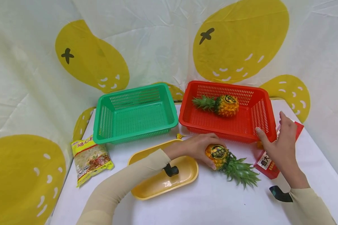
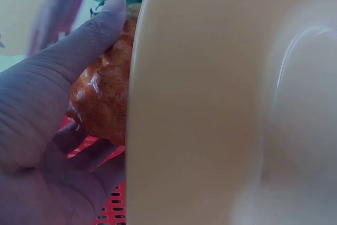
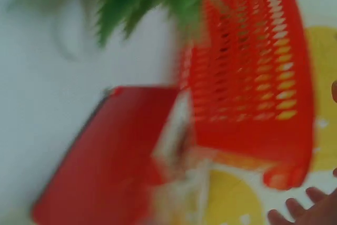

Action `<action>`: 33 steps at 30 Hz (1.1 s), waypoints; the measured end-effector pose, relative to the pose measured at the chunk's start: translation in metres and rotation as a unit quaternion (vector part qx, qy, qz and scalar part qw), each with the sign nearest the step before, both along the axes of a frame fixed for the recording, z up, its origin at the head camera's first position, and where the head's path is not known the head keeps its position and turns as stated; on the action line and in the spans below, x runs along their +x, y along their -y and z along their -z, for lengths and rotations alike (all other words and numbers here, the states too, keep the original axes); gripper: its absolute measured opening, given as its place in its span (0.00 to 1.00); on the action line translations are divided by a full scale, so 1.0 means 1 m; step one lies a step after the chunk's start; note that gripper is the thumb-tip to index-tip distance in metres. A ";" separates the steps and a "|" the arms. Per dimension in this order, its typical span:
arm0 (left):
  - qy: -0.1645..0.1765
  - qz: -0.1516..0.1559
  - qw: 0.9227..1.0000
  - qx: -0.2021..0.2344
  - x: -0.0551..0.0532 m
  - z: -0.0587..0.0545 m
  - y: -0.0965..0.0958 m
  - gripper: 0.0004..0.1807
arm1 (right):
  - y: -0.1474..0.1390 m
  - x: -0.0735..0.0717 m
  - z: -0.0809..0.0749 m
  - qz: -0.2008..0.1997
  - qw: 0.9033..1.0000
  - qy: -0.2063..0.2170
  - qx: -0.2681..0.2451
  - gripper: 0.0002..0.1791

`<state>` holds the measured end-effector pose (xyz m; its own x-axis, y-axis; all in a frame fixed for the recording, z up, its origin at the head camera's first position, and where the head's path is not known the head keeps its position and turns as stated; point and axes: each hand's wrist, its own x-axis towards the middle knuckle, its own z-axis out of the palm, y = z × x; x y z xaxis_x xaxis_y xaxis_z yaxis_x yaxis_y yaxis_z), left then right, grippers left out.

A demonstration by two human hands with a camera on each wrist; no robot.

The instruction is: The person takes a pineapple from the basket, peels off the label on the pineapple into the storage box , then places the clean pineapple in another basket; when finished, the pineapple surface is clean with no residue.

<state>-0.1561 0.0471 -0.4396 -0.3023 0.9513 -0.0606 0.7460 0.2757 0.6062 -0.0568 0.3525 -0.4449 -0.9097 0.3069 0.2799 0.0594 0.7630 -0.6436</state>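
My left hand point(image 1: 200, 146) holds a small pineapple point(image 1: 218, 156) with a black-and-gold label, its leafy crown pointing right. In the left wrist view, the thumb lies over the pineapple point(image 2: 102, 96) and the fingers lie beneath it; the yellow tray point(image 2: 195, 98) hides its other side. My right hand point(image 1: 281, 145), thumb and fingers spread, is over a red package point(image 1: 270, 168) beside the red basket point(image 1: 214, 125). The hand covers part of this package. In the right wrist view, only some fingertips point(image 3: 297, 209) show at the lower right corner. Another pineapple point(image 1: 226, 106) lies in the red basket.
A green basket point(image 1: 136, 132) stands left of the red one. The yellow oval tray point(image 1: 157, 189) lies under my left forearm. At the far left is a yellow pasta bag point(image 1: 91, 159). A small yellow item point(image 1: 179, 136) lies between the baskets and tray.
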 end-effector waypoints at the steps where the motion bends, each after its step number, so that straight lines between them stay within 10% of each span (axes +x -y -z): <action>1: -0.001 -0.001 1.000 0.000 0.000 0.000 0.000 0.46 | 0.005 0.001 -0.006 -0.006 1.000 -0.025 0.010 0.55; 12: -0.010 -0.007 1.000 -0.009 0.004 0.002 -0.004 0.47 | 0.052 0.030 -0.028 -0.182 0.977 -0.104 0.047 0.60; 33: -0.028 -0.026 0.999 -0.006 0.008 0.002 0.002 0.46 | 0.065 0.041 0.013 -0.268 0.958 -0.041 0.092 0.59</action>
